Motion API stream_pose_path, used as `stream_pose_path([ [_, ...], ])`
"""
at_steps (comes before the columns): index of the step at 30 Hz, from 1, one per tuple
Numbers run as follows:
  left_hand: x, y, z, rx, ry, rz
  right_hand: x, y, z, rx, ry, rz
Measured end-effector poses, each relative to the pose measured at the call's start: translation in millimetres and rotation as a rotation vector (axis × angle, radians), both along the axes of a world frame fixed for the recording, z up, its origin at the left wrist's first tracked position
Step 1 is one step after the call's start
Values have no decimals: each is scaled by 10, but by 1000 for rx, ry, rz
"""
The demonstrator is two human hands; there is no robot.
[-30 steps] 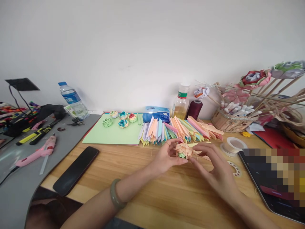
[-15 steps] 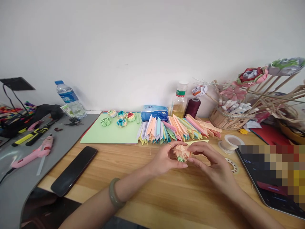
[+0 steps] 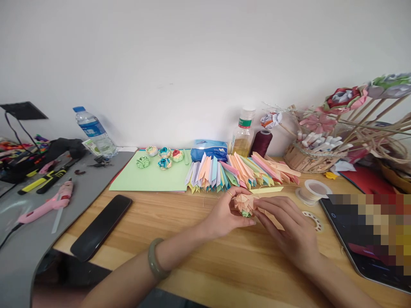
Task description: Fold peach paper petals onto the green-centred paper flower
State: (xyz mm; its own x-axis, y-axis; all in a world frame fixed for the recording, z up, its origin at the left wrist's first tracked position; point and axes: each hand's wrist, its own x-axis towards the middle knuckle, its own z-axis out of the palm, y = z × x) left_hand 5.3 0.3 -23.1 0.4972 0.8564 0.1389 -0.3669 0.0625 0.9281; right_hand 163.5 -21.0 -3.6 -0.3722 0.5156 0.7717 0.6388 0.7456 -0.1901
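A folded paper flower (image 3: pixel 244 202), peach petals with green at its lower end, is held above the wooden table. My left hand (image 3: pixel 222 217) grips it from the left, thumb below and fingers behind. My right hand (image 3: pixel 287 224) pinches the flower's right side between thumb and fingertips. Just behind lie rows of folded paper strips (image 3: pixel 210 173) in lilac, peach, green and other colours. Several finished paper flowers (image 3: pixel 165 163) rest on a stack of light green paper (image 3: pixel 147 182).
Phone (image 3: pixel 101 226) and pink glue gun (image 3: pixel 48 206) lie to the left, beside a water bottle (image 3: pixel 96 132). A tablet (image 3: pixel 342 239), a spool of clear line (image 3: pixel 314 191) and a wooden basket (image 3: pixel 302 161) stand right. Tissue pack (image 3: pixel 208 150), oil-like bottle (image 3: pixel 243 134) and maroon thread cone (image 3: pixel 261 143) line the wall.
My right hand has turned slightly, its fingers closer together at the flower's side. The flower has tilted a little in my left hand. The view has shifted slightly.
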Motion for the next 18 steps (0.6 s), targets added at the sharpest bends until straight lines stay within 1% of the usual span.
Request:
stream_pose_path([
  [7,-5,-22,39,19,25,7,28,-8,-27,-35,-42,11],
  [12,-7,-25,38,40,52,31,21,-5,-2,-98,31,46],
  [18,-6,-26,43,-8,60,18,28,-7,-35,-31,-5,-10],
])
